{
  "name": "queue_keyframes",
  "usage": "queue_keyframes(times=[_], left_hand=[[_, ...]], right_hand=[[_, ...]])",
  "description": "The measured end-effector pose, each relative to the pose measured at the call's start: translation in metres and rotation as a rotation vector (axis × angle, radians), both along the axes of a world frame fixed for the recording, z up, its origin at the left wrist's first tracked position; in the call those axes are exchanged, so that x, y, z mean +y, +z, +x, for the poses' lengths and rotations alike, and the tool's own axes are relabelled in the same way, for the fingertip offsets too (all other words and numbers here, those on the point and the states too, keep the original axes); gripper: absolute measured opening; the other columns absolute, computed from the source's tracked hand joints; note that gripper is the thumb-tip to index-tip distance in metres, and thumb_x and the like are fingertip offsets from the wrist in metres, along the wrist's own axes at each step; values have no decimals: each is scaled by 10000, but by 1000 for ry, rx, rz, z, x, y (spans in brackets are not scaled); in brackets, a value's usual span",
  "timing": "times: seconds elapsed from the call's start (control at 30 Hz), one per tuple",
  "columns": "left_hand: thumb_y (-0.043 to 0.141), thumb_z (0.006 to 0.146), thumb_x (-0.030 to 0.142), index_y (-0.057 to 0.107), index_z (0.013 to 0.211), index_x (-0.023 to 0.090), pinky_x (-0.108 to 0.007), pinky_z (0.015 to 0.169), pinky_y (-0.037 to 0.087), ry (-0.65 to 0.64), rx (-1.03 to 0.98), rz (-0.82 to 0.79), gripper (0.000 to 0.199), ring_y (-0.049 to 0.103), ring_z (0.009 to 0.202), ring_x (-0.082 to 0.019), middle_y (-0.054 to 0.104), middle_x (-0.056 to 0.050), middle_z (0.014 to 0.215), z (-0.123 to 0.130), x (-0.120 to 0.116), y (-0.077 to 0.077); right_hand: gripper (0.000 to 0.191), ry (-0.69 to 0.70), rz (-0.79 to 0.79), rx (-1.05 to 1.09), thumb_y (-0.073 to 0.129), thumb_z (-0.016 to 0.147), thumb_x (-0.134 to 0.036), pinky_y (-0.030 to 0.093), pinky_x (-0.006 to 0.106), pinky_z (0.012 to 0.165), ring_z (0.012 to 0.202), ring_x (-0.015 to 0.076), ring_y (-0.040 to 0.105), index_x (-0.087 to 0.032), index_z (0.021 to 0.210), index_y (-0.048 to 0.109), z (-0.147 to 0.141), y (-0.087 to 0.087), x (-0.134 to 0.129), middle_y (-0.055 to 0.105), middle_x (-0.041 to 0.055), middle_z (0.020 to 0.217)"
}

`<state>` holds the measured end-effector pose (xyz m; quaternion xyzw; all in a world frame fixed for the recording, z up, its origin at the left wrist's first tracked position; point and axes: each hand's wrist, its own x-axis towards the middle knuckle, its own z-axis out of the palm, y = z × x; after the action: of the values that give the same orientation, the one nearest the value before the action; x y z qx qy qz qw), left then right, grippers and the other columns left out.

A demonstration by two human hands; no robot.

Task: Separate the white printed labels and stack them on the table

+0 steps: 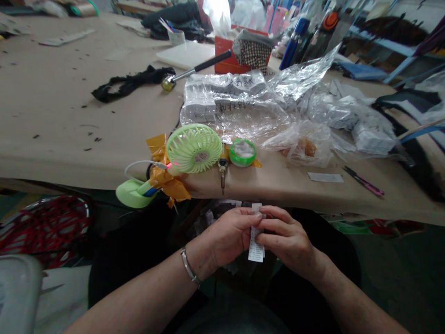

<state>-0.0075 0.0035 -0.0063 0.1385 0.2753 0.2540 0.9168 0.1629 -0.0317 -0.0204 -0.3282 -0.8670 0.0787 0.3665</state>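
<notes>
**Holding a printed white label [256,253] just off the near side of the table [52,116]**

Pinching the top part of the label with the left hand [231,236], thumb on the front. Touching it from the right with the right hand [292,239], fingers bent and a little apart. Can't tell if pinching there too, with the right thumb hidden. Tiny lines of print on the label, too small to read. On the left wrist, a shiny bracelet [189,266].

Along the near edge of the table, a light green fan [194,148] with orange tape [175,183] around its handle. Just right of the fan, a metal tool [223,171] with a thin tip pointing near. Beside that, a green tub [243,162] with white stuff inside. More to the right, a loose white slip [325,177] lying flat near pink and black snips [365,181].

Farther back, a clear plastic bag [243,120] with black writing, and a black cloth [139,82] to its left. Behind the bag, a red box [222,53], with a blue bottle [294,45] to its right. Low on the left, a tangle of red strips [48,227].
</notes>
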Motion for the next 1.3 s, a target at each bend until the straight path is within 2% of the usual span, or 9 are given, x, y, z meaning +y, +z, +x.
queue_keyframes(times=[0.23, 0.3, 0.43, 0.53, 0.73, 0.87, 0.93, 1.07, 1.3], left_hand=[[680, 752, 174, 659, 841, 83, -221, 531, 477, 24, 114, -46, 129, 598, 523, -112, 649, -48, 658, 2, -1, 2], [631, 813, 206, 652, 893, 83, -300, 630, 535, -29, 175, -52, 148, 653, 597, -161, 694, -103, 738, 1, -1, 3], [594, 851, 212, 640, 897, 82, -322, 661, 544, -40, 236, -30, 145, 679, 645, -187, 711, -128, 756, 0, -3, 0], [589, 853, 204, 639, 887, 82, -322, 660, 548, -48, 265, -43, 136, 682, 647, -188, 712, -126, 744, 2, -4, -1], [606, 835, 204, 637, 892, 81, -316, 640, 548, -52, 255, -53, 139, 678, 623, -188, 711, -131, 740, 2, -5, 0], [588, 845, 208, 639, 890, 79, -328, 651, 546, -57, 235, -48, 146, 673, 614, -183, 709, -134, 752, 1, -5, 4], [568, 850, 205, 649, 889, 73, -331, 645, 546, -64, 187, -60, 160, 662, 595, -174, 703, -127, 746, 2, -6, 5], [614, 728, 78, 670, 816, 52, -230, 512, 480, 12, 96, -35, 108, 597, 508, -123, 657, -70, 651, 0, -6, 2], [585, 747, 82, 654, 763, 71, -204, 495, 444, 81, 83, -77, 72, 583, 521, -108, 628, -49, 654, -11, -5, -4]], right_hand=[[285, -36, -14, -19, 589, 855, -126, 529, 422, 948, 1189, 234, 530, -217, 1124, 606, 10, 5, -6, 697, 50, 1038], [381, -190, 23, -42, 570, 869, -148, 511, 461, 958, 1199, 253, 522, -208, 1244, 532, 28, 8, -1, 671, 86, 1108], [540, -740, 77, -253, 553, 890, -389, 416, 569, 1010, 1243, 341, 459, -120, 1347, 448, 78, 10, 16, 566, 195, 1259], [620, -871, 23, -430, 529, 873, -508, 402, 598, 992, 1240, 391, 452, -85, 1324, 479, 105, 4, 22, 534, 219, 1312], [185, -686, 87, -208, 534, 910, -232, 487, 430, 948, 1053, 236, 619, -197, 1040, 661, 110, 2, 10, 688, 91, 1070], [216, -558, 23, 162, 579, 858, -105, 517, 409, 914, 996, 211, 654, -233, 1006, 670, 70, 10, -2, 692, 59, 1039], [267, -366, -20, 279, 577, 841, -66, 519, 442, 919, 1050, 233, 635, -243, 1024, 660, 40, 14, -7, 683, 59, 1051], [201, -51, -26, 164, 611, 830, -85, 531, 426, 886, 1054, 231, 612, -214, 968, 678, -8, 12, -13, 697, 62, 958], [162, -8, 37, -55, 591, 852, -104, 464, 407, 973, 1033, 191, 619, -212, 929, 684, -18, -1, -11, 716, 33, 901]])
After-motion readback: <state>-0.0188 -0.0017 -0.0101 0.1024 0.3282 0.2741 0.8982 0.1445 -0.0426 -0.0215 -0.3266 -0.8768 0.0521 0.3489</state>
